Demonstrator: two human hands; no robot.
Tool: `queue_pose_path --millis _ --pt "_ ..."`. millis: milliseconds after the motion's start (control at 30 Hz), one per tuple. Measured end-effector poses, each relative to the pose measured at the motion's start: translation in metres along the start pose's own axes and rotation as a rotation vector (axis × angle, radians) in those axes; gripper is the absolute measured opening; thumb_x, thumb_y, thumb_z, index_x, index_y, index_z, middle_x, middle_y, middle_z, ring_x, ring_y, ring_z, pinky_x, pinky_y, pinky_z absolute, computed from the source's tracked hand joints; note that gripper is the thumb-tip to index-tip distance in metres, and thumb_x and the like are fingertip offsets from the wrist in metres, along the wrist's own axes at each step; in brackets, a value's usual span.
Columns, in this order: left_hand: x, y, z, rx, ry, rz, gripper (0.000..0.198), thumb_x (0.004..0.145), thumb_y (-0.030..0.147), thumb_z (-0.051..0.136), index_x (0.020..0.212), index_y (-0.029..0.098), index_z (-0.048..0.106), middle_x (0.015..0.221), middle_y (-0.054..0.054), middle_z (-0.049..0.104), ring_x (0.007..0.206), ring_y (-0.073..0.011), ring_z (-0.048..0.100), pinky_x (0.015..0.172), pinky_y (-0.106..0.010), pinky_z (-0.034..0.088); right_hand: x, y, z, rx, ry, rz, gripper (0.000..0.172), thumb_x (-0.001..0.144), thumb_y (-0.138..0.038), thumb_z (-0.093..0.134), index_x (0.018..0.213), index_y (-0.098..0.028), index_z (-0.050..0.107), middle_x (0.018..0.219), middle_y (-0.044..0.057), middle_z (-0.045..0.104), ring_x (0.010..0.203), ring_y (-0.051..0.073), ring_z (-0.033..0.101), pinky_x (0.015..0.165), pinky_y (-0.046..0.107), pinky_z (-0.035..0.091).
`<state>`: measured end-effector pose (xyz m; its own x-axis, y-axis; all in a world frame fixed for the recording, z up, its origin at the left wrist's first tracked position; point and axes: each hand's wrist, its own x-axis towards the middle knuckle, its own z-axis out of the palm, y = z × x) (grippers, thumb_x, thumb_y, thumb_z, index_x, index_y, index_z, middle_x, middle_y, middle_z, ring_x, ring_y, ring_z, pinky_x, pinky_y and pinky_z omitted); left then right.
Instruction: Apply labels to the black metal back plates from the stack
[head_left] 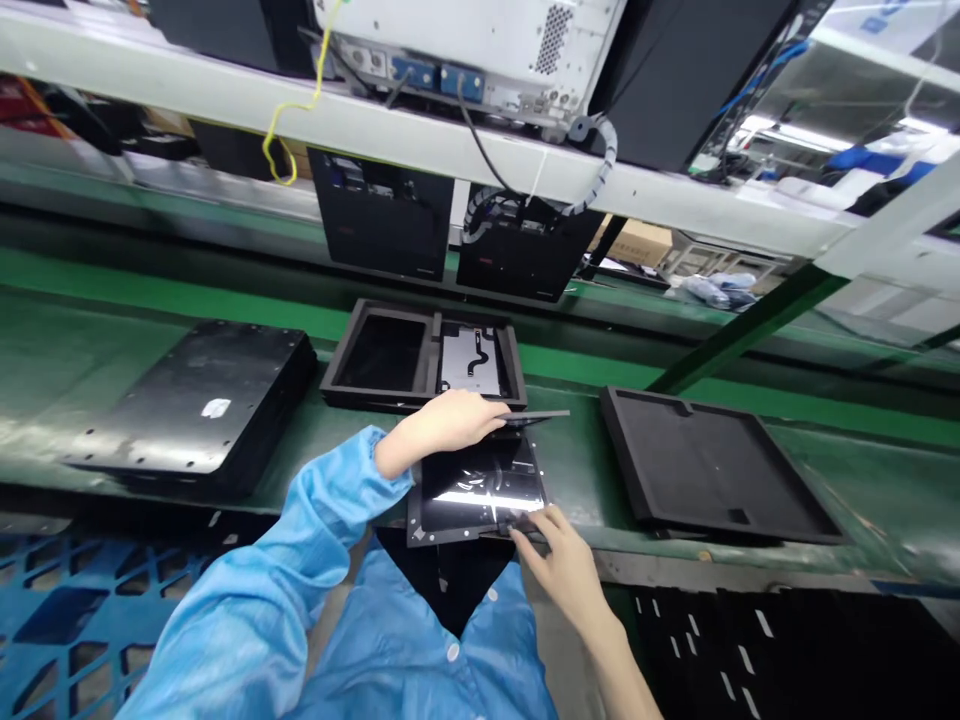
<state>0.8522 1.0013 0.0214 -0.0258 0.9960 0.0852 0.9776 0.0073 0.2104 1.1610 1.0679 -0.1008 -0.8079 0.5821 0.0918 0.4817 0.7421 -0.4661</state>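
Observation:
My left hand (459, 420) is closed on a thin dark panel (536, 416), held nearly edge-on above the bench. Beneath it lies a flat black plate with a glossy dark screen area (480, 490), close to the bench's front edge. The fingers of my right hand (553, 545) are bent at the plate's lower right corner, thumb and forefinger near a small dark part that is too small to name. Just behind stands a black foam tray (437, 350) with two compartments: a dark panel (386, 352) in the left one, a silver panel with a black flex cable (469, 358) in the right.
A stack of black plates (202, 400) is on the left of the green bench (577, 465). An empty black foam tray (705, 465) sits at the right. Monitors (382, 215) hang under a white shelf (660, 195) at the back.

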Motion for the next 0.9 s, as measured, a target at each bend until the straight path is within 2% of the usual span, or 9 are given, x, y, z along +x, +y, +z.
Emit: queue_pose_path --millis 100,200,333,433,500,667,733,833,900 --pt "0.006 -0.009 -0.007 -0.069 0.004 0.003 0.039 0.114 0.042 0.041 0.132 0.03 0.073 0.113 -0.005 0.083 0.1 -0.0261 0.079 0.085 -0.031 0.057 0.038 -0.013 0.003 -0.165 -0.182 -0.18 0.049 0.101 -0.04 0.07 0.148 -0.031 0.067 0.159 0.009 0.059 0.109 0.03 0.078 0.087 0.042 0.067" --pt "0.009 -0.013 -0.012 -0.111 -0.008 0.015 0.039 0.114 0.041 0.043 0.134 0.031 0.074 0.122 -0.004 0.082 0.11 -0.0263 0.078 0.091 -0.032 0.056 0.07 -0.016 0.002 -0.318 -0.305 -0.343 0.064 0.098 -0.045 0.076 0.159 -0.031 0.058 0.169 0.011 0.049 0.106 0.031 0.08 0.083 0.044 0.068" --pt "0.013 -0.016 -0.016 -0.14 -0.032 0.025 0.039 0.113 0.039 0.046 0.141 0.032 0.071 0.133 -0.004 0.08 0.118 -0.0277 0.075 0.097 -0.035 0.055 0.09 -0.009 -0.001 -0.556 -0.265 -0.668 0.058 0.099 -0.046 0.077 0.151 -0.023 0.066 0.156 0.015 0.063 0.094 0.03 0.081 0.076 0.04 0.067" --pt "0.015 -0.02 -0.018 -0.154 -0.028 0.031 0.037 0.111 0.038 0.048 0.136 0.03 0.074 0.129 -0.004 0.081 0.114 -0.0279 0.077 0.096 -0.035 0.055 0.087 -0.003 -0.003 -0.662 -0.168 -1.013 0.038 0.104 -0.023 0.065 0.14 -0.016 0.073 0.135 0.016 0.077 0.073 0.022 0.076 0.065 0.035 0.06" --pt "0.015 -0.022 -0.019 -0.175 -0.021 0.044 0.036 0.111 0.039 0.048 0.133 0.029 0.075 0.127 -0.004 0.081 0.113 -0.0278 0.077 0.095 -0.035 0.055 0.085 0.001 -0.009 -0.637 -0.072 -1.122 0.041 0.104 -0.01 0.052 0.138 -0.017 0.074 0.132 0.015 0.079 0.068 0.018 0.072 0.064 0.034 0.056" --pt "0.02 -0.03 -0.019 -0.212 -0.02 0.071 0.039 0.11 0.039 0.045 0.134 0.029 0.074 0.127 -0.006 0.081 0.114 -0.0288 0.076 0.094 -0.037 0.055 0.109 -0.007 -0.034 -0.584 0.065 -1.04 0.053 0.107 -0.006 0.04 0.149 -0.02 0.068 0.148 0.013 0.07 0.08 0.018 0.074 0.068 0.036 0.051" --pt "0.023 -0.034 -0.019 -0.216 -0.022 0.078 0.039 0.11 0.039 0.045 0.132 0.029 0.075 0.126 -0.005 0.081 0.113 -0.0281 0.077 0.094 -0.037 0.055 0.125 -0.018 -0.045 -0.595 0.058 -1.011 0.049 0.108 -0.006 0.039 0.143 -0.018 0.072 0.134 0.013 0.078 0.079 0.018 0.074 0.068 0.037 0.049" --pt "0.027 -0.038 -0.022 -0.216 -0.036 0.077 0.039 0.11 0.04 0.045 0.133 0.03 0.075 0.126 -0.004 0.081 0.113 -0.0277 0.076 0.094 -0.036 0.056 0.14 -0.036 -0.066 -0.523 -0.025 -0.92 0.039 0.113 -0.017 0.042 0.125 -0.019 0.079 0.097 0.009 0.083 0.072 0.019 0.072 0.066 0.035 0.046" --pt "0.029 -0.041 -0.023 -0.215 -0.045 0.071 0.04 0.109 0.041 0.046 0.135 0.03 0.074 0.128 -0.005 0.081 0.114 -0.0283 0.076 0.094 -0.037 0.057 0.14 -0.043 -0.087 -0.428 -0.097 -0.82 0.037 0.114 -0.027 0.044 0.118 -0.024 0.081 0.091 0.006 0.082 0.068 0.02 0.07 0.065 0.035 0.046"
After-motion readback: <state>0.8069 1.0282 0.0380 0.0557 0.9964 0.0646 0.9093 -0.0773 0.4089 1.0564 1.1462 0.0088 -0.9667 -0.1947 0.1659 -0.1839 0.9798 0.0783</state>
